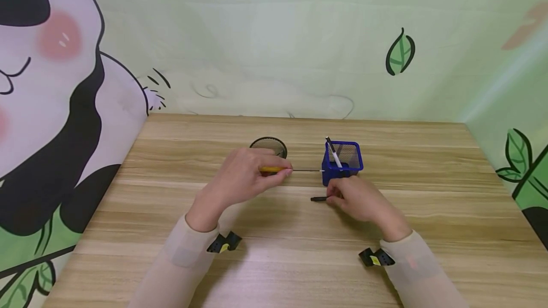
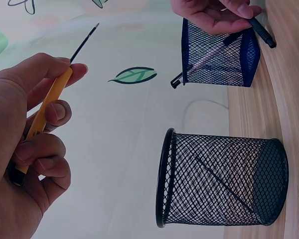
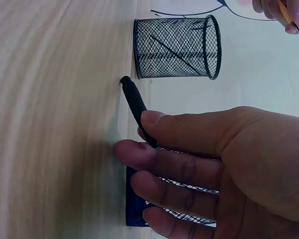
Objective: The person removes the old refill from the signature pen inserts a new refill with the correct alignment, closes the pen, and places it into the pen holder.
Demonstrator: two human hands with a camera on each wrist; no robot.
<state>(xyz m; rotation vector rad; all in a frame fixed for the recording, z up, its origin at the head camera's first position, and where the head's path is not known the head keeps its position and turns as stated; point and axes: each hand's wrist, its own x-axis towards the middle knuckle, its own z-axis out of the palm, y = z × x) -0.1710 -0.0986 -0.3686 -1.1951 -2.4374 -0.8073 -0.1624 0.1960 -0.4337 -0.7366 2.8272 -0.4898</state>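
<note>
My left hand [image 1: 244, 175] holds a slim yellow-barrelled tool [image 2: 52, 97] with a black end and a thin dark shaft ending in a fine, pale tip. In the head view that shaft points right, overlapping the blue mesh pen holder [image 1: 330, 175]. A white pen with a black top [image 1: 333, 151] leans inside this holder. Close in front of it, my right hand [image 1: 355, 197] pinches a short black pen-like stick [image 3: 134, 99] between thumb and index finger, its other end covered by the fingers. Behind my left hand stands a round black mesh pen holder [image 2: 219, 179] with a thin dark rod [image 2: 224, 184] in it.
The wood-grain table [image 1: 291, 270] reaches back to a pale green wall cloth [image 1: 257, 37] printed with a panda [image 1: 81, 122] and leaves. Black straps with yellow marks [image 1: 224, 242] show at both wrists.
</note>
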